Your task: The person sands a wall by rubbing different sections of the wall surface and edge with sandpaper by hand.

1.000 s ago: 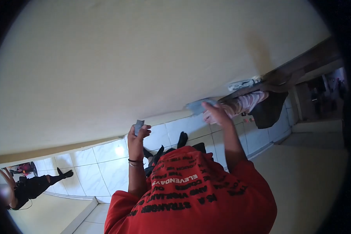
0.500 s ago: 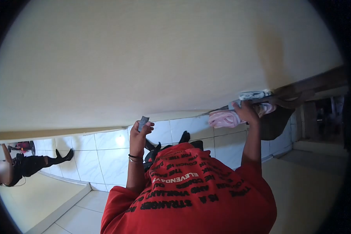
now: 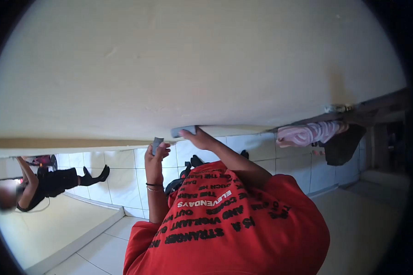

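Observation:
My left hand (image 3: 155, 158) pinches a small dark grey piece (image 3: 158, 144), flat with a ragged upper edge; its material is hard to make out. Just to the right, my right hand (image 3: 200, 139) grips a longer, lighter grey strip (image 3: 183, 132), with the thumb on its near side. The two grey pieces are close together but apart. Both hands are close to the edge of a broad cream surface (image 3: 170, 68), above the tiled floor.
At right, a pink and white striped cloth (image 3: 303, 134) hangs by a dark brown ledge (image 3: 381, 106), with a small pale patterned object (image 3: 338, 108) on it. A dark item (image 3: 345, 145) hangs beside the cloth. Another person (image 3: 55, 182) in dark clothes is at far left.
My right hand has moved left from beside the striped cloth and the patterned object, and now has the light grey strip near my left hand. My left hand still holds its piece.

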`<state>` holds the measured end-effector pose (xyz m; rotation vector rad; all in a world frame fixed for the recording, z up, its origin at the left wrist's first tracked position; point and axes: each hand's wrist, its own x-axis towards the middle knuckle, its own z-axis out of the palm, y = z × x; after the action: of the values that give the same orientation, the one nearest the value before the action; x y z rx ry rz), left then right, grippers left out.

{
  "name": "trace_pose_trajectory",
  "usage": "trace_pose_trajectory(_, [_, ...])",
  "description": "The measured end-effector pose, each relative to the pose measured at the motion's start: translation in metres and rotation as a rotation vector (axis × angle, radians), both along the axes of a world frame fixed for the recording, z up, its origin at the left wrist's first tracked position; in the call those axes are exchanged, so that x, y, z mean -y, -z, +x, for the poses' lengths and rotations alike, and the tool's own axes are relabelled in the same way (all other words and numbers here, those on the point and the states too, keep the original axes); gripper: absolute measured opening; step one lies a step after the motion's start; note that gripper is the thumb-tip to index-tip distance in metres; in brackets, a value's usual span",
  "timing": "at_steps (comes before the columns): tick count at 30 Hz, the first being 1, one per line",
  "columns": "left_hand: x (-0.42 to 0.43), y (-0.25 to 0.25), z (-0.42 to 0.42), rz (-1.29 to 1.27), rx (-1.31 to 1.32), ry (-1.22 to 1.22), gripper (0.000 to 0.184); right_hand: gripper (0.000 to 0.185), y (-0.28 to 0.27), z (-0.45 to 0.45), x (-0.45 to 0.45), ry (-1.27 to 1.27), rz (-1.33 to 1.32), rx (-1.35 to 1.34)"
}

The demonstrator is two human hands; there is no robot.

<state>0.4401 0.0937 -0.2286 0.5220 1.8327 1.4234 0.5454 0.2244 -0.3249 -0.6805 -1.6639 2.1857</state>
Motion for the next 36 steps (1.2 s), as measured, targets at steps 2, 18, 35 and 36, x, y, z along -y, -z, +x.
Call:
trace_pose_trajectory(2, [0.009, -0.006, -0.022, 0.008, -0.019, 0.010, 0.027, 0.054, -0.024, -0.012, 0.011, 0.007, 0.045, 0.021])
trace_pose_trajectory(18, [-0.030, -0.052, 0.019, 0.019, 0.146, 0.213, 0.024, 0.059, -0.098, 0.267, -0.121, -0.189, 0.334, 1.193])
trace_pose_trajectory(35, [0.004, 0.012, 0.008, 0.006, 0.056, -0.049, 0.024, 0.034, 0.145, 0.149, -0.086, -0.299, 0.775, 0.960])
trace_pose_trajectory(36, [0.006, 0.017, 0.008, -0.004, 0.030, -0.064, 0.024, 0.034, 0.143, 0.121, -0.078, -0.401, 0.858, 0.914])
